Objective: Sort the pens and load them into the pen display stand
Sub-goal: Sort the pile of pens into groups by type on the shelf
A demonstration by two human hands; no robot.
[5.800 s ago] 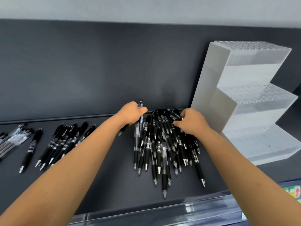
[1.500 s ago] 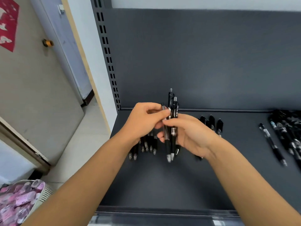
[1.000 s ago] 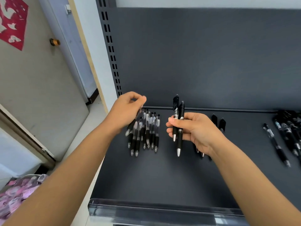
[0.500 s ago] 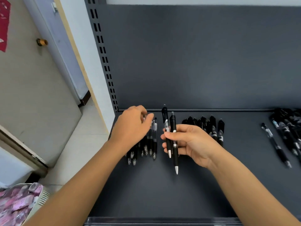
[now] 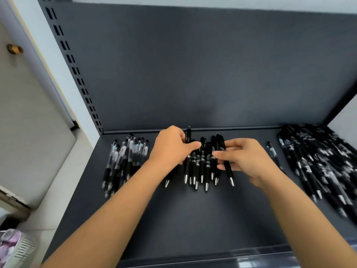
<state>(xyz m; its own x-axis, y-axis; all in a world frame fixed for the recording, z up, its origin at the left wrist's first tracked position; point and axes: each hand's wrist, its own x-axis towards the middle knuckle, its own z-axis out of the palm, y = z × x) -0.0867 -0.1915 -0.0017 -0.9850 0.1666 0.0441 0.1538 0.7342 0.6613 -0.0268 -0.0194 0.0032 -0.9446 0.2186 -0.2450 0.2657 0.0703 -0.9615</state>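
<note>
On the dark shelf (image 5: 193, 219) lie three lots of pens. A row of clear-barrelled pens (image 5: 125, 159) is at the left, a row of solid black pens (image 5: 201, 167) in the middle, and a big mixed pile (image 5: 318, 165) at the right. One loose pen (image 5: 272, 151) lies just left of the pile. My left hand (image 5: 172, 147) pinches a black pen (image 5: 187, 136) at the left side of the middle row. My right hand (image 5: 243, 159) pinches another black pen (image 5: 229, 171) at the right side of that row, tip toward me.
A clear plastic rail (image 5: 212, 256) runs along the shelf's front edge. The slotted upright (image 5: 77, 74) bounds the shelf on the left. A white panel (image 5: 345, 120) shows at the far right behind the pile. A basket (image 5: 11, 246) sits on the floor at lower left.
My left hand has left the clear-barrelled pens and moved right to the black row. My right hand has lowered its black pens to that row. The view has shifted right.
</note>
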